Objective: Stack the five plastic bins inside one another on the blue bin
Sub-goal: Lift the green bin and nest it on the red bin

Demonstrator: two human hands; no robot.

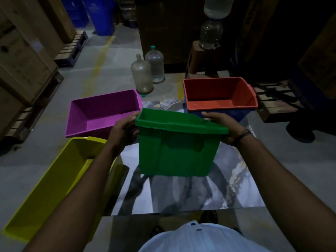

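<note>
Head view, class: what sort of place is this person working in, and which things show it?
Probably a warehouse or storeroom: large wooden crates on pallets, blue wheeled bins at the back, and empty water jugs standing on the concrete floor.

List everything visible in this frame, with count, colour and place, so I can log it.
green bin: one, green, held up at centre between both hands
red bin: one, red-orange, far right, nested in the blue bin
blue bin: one, blue, under the red bin
purple bin: one, purple, far left of centre
yellow bin: one, yellow, near left
water jugs: two on the floor, clear, behind the bins
marble-patterned surface: one, grey-white, under the bins
wooden crates: several, brown, stacked at left
blue wheeled bins: at least two, far back left
left hand: gripping the green bin's left rim
right hand: gripping its right rim
</note>
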